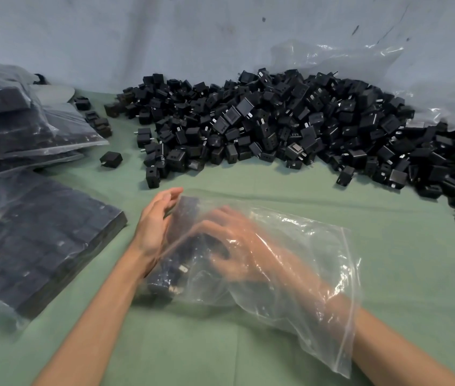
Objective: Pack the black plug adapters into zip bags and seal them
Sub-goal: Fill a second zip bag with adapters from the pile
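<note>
Two hands at one zip bag (318,246) lying on the green cloth (248,358), zip mouth unsealed at the right. Braces the left hand (155,221), fingers straight and released, against the bag's closed end from outside. Has the right hand (229,240) inside the bag, blurred, spread over a few black plug adapters (162,282) bunched at that end; cannot tell whether grasping any. Shows a large pile of loose adapters (276,126) farther back, filled bags (39,240) stacked at the left.
</note>
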A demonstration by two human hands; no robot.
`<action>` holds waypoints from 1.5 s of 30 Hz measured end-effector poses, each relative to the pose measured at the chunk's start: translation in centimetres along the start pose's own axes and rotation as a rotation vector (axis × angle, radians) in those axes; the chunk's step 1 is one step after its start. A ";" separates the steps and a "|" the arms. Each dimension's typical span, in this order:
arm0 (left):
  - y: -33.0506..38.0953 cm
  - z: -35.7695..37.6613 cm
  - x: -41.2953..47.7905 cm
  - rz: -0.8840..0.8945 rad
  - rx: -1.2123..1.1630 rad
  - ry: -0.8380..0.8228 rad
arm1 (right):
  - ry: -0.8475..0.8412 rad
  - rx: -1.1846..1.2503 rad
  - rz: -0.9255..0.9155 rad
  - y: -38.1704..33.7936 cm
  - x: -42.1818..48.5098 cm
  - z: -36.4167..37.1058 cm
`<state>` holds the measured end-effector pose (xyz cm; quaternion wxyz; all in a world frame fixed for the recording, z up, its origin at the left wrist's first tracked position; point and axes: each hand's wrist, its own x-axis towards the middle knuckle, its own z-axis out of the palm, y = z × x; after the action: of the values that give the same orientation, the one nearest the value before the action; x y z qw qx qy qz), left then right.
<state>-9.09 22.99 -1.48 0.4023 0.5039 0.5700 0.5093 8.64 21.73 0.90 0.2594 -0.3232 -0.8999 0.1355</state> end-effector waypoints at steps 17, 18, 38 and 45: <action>0.3 0.4 0.0 -0.027 -0.052 0.041 | -0.039 -0.163 -0.068 -1.9 -1.4 -0.4; 0.3 0.4 0.0 -0.027 -0.038 0.039 | -0.052 -0.181 -0.086 -2.0 -1.4 -0.4; 1.0 -0.4 0.1 -0.129 0.031 -0.057 | -0.238 -0.167 -0.181 -0.3 0.8 1.5; 1.0 -0.5 0.4 -0.121 0.063 -0.082 | 0.002 -0.039 -0.062 -1.8 -0.3 1.4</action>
<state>-9.49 23.23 -0.42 0.4395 0.5012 0.5982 0.4447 7.16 20.11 0.35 0.2580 -0.3005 -0.9117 0.1092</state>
